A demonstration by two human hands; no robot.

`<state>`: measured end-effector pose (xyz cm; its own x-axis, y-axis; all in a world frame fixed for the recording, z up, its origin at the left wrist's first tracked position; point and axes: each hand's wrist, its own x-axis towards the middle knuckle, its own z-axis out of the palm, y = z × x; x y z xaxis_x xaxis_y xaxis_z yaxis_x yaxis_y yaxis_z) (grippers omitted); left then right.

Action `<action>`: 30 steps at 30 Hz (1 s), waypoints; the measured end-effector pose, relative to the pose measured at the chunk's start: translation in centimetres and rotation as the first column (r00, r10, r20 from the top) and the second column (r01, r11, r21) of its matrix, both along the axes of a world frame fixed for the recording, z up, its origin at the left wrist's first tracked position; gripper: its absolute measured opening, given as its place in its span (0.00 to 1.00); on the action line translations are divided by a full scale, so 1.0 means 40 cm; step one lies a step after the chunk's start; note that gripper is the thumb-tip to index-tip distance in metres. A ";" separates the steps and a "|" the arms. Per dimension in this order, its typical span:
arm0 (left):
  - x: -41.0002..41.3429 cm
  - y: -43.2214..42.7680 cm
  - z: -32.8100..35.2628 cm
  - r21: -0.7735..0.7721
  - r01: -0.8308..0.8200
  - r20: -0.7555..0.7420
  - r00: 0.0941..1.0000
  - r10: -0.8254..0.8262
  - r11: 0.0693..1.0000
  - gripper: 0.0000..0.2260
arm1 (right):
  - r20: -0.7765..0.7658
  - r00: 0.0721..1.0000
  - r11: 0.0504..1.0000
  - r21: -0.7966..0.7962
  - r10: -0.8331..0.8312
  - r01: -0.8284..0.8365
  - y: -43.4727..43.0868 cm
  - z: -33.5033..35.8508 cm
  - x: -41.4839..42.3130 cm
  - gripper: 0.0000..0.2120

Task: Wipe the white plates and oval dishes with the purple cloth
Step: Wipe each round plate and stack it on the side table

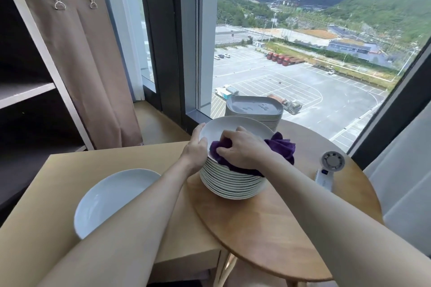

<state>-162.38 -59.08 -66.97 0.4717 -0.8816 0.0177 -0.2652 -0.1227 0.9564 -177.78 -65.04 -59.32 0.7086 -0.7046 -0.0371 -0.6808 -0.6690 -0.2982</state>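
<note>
forearms: both reach in from the bottom edge, left over the square table [58,182], right over the round table [268,228].
lone plate: one white plate [109,198] sits by itself on the square table, partly under the left forearm; likely the finished one.
left hand: the left hand [196,147] grips the near-left rim of the top plate [224,127], thumb inside, fingers round the edge.
right hand: the right hand [242,147] is bunched tight on the purple cloth [279,144], knuckles up, pressing it into the plate's near side.
cloth tail: it trails right, over the rim.
key relation: bare white lies beyond the fingers, toward the window, so the next stroke should push away; right wipes, left steadies.
stack: the plate stack [231,184] underneath looks undone.
oval dishes: the oval dishes [254,106] wait stacked behind, by the glass.
</note>
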 end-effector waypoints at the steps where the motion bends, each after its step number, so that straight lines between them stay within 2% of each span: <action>1: 0.000 -0.001 0.001 -0.001 0.001 -0.011 1.000 -0.001 1.000 0.21 | -0.021 1.000 1.000 0.002 -0.005 0.005 -0.001 0.007 -0.009 0.15; 4: -0.002 0.000 0.006 -0.021 -0.001 -0.036 0.999 0.000 1.000 0.18 | -0.093 0.995 0.999 -0.032 -0.044 0.041 -0.009 0.024 -0.032 0.22; 7: -0.008 0.007 0.018 -0.014 0.004 -0.039 0.999 -0.004 1.000 0.16 | -0.161 0.982 0.984 -0.164 -0.094 0.067 -0.030 0.020 -0.052 0.22; 13: -0.009 0.008 0.024 0.013 0.002 -0.027 1.000 -0.002 1.000 0.17 | -0.094 0.965 0.910 -0.367 -0.244 0.194 -0.071 -0.011 -0.043 0.24; 16: -0.013 0.011 0.028 0.023 -0.008 -0.026 1.000 0.009 1.000 0.16 | -0.036 0.975 0.893 -0.410 -0.218 0.184 -0.085 -0.020 -0.037 0.23; 20: -0.018 0.016 0.034 0.048 -0.015 -0.006 1.000 0.016 0.999 0.15 | -0.009 0.994 0.923 -0.371 -0.112 0.100 -0.103 -0.005 -0.057 0.23; 23: -0.014 0.013 0.030 0.036 -0.001 -0.004 1.000 0.002 0.999 0.16 | 0.153 0.981 0.930 -0.331 -0.116 0.162 -0.092 0.010 -0.083 0.20; 25: -0.011 0.014 0.030 0.037 -0.004 0.015 1.000 0.003 0.999 0.18 | 0.305 0.939 0.920 -0.299 -0.161 0.255 -0.073 0.017 -0.111 0.19; 28: -0.013 0.025 0.036 0.094 -0.020 0.062 0.998 0.014 0.995 0.21 | 0.504 0.827 0.906 -0.180 -0.250 0.383 -0.026 0.002 -0.161 0.19; 30: -0.011 0.032 0.049 0.188 -0.044 0.158 0.987 0.014 0.981 0.24 | 0.600 0.738 0.896 -0.078 -0.308 0.437 0.015 -0.024 -0.190 0.20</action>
